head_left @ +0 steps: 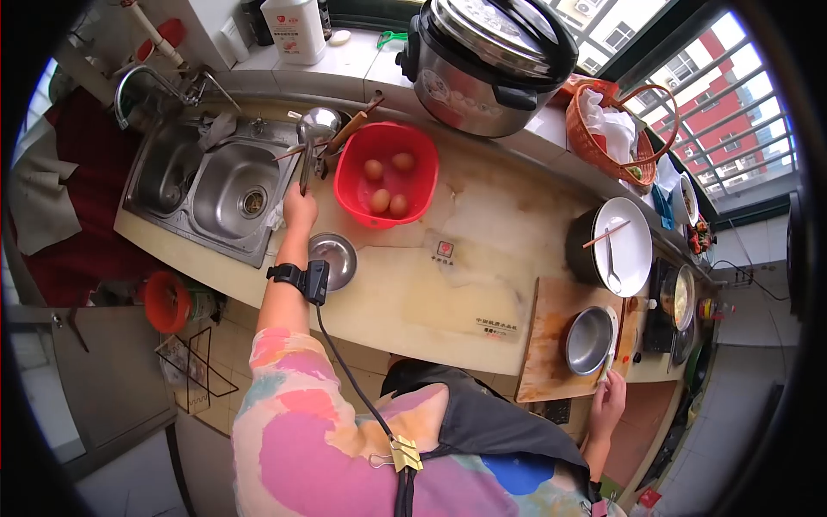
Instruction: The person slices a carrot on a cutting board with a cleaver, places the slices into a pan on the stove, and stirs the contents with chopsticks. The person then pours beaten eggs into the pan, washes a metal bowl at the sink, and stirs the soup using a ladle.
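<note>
My left hand is closed around the handle of a metal ladle, whose bowl points away from me beside the sink. Just right of it, a red plastic basket holds several brown eggs. A small steel bowl sits on the counter near my left wrist. At the lower right, my right hand is at the front edge of the wooden cutting board, its fingers bent around the end of a narrow pale object. A steel bowl rests on this board, next to that object.
A double sink is at the left. Behind the counter stand a large cooker and a wicker basket. A white plate with chopsticks and a spoon tops a dark pot. A pan is on the stove at the right.
</note>
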Demonstrator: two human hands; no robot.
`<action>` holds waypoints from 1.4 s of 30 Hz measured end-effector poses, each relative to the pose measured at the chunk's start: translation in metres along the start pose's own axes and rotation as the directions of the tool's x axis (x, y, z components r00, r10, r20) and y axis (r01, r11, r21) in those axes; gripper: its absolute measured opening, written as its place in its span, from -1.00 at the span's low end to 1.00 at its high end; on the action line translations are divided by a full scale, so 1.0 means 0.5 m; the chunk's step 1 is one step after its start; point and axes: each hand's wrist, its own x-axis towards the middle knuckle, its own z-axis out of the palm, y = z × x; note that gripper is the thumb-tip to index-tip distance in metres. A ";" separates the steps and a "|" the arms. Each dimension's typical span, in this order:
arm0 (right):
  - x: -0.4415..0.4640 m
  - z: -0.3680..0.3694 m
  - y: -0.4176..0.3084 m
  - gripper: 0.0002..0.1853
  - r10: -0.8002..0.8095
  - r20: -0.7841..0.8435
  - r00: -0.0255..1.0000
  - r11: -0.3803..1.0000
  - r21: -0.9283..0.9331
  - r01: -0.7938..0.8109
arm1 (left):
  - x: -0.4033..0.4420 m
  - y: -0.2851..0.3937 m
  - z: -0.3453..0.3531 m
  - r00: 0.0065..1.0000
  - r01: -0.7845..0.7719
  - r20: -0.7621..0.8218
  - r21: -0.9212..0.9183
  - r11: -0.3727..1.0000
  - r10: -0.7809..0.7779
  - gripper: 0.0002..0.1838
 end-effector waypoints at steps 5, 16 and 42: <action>-0.016 0.005 -0.037 -0.73 -0.072 -0.041 0.997 0.997 -0.006 0.072 | -0.023 0.062 -0.103 0.942 -0.323 -0.188 -0.298 0.898 0.277 -0.85; -0.057 -0.058 -0.084 -0.66 -0.160 -0.058 0.985 0.876 0.451 0.169 | -0.527 0.450 -0.125 0.592 0.589 0.471 -0.807 0.049 0.654 -0.80; -0.487 -0.254 0.529 -0.76 0.487 -0.372 0.790 0.512 0.855 0.087 | -1.440 0.701 0.247 -0.375 0.100 0.849 -0.362 0.927 0.372 -0.64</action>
